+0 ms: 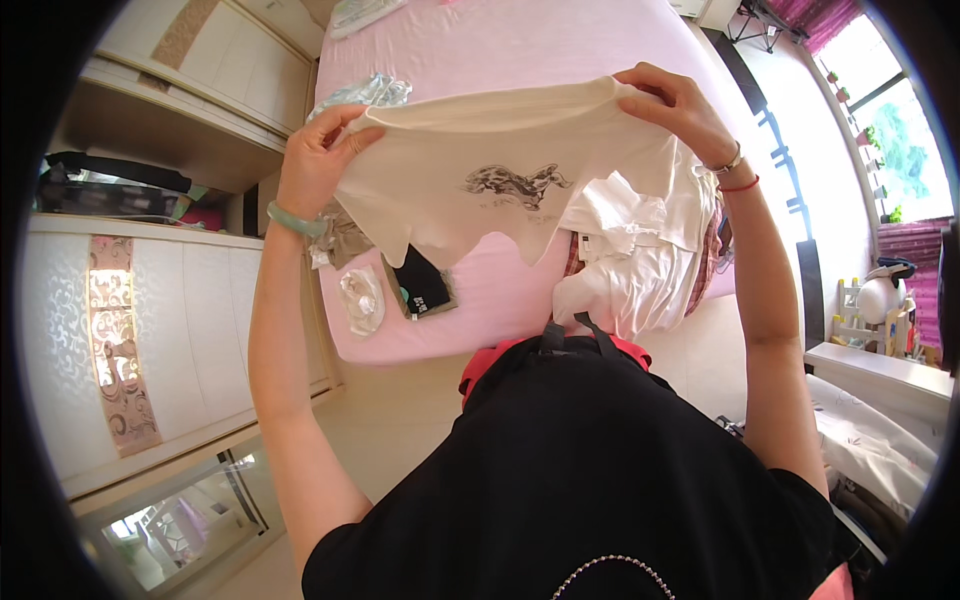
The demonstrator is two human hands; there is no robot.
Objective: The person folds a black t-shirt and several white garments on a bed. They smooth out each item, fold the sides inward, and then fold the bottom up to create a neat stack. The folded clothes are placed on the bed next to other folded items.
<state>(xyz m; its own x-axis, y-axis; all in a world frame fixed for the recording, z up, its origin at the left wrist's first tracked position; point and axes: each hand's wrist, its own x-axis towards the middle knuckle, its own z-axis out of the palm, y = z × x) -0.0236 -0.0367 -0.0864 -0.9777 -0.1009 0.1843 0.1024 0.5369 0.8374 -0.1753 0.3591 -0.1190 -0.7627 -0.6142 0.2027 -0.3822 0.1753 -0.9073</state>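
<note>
Left hand (322,150) at 10:30, right hand (680,105) at 1:30, both totally pinched a white printed garment (425,180). Pink bed (490,45) sat at 12.

Garment (430,180): off-white, black mottled animal print. Bedsheet (520,45): plain pink. Cloth (573,256) beneath white clothing (640,280): reddish plaid. Bangle (295,219): pale green. Wrist cord (738,187): red. Wardrobe door (190,330): white; decorative strip (122,385), pinkish-brown scrollwork. Curtain (915,270): magenta.
</note>
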